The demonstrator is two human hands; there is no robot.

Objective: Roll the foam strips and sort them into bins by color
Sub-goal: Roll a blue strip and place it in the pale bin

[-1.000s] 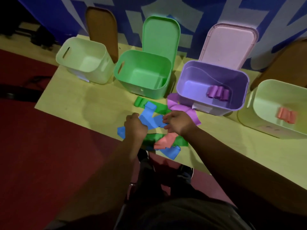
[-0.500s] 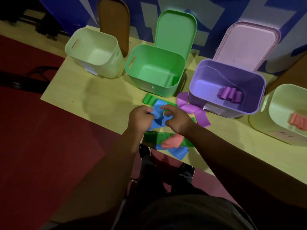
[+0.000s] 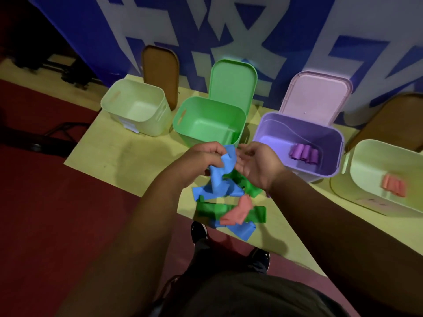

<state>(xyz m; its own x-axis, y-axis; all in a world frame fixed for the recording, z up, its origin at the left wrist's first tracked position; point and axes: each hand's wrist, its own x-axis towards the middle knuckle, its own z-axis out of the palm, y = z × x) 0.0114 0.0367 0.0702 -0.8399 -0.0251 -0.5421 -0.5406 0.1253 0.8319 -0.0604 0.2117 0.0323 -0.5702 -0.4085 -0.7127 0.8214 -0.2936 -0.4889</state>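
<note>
My left hand point(image 3: 203, 156) grips the top of a blue foam strip point(image 3: 220, 177), lifted above the table, its lower end trailing onto the pile. My right hand point(image 3: 256, 167) is beside it, palm toward the strip, fingers loosely curled near its top edge. Under the hands lie green strips point(image 3: 212, 209), a pink-orange strip point(image 3: 239, 211) and another blue strip point(image 3: 240, 229). Behind stand a pale bin point(image 3: 137, 110), a green bin point(image 3: 206, 122), a purple bin point(image 3: 332, 138) with purple rolls point(image 3: 304, 154), and a pale bin point(image 3: 386, 179) with orange rolls point(image 3: 393, 188).
The yellow table point(image 3: 119, 156) ends close to my body, its near edge running diagonally. Green and pink lids lean upright behind their bins against a blue and white wall. Brown chair backs point(image 3: 160, 72) stand behind. Red floor lies to the left, my shoes below.
Both hands have risen from the pile, the left one lifting the blue strip off the table. The camera has tilted up, showing more of the wall.
</note>
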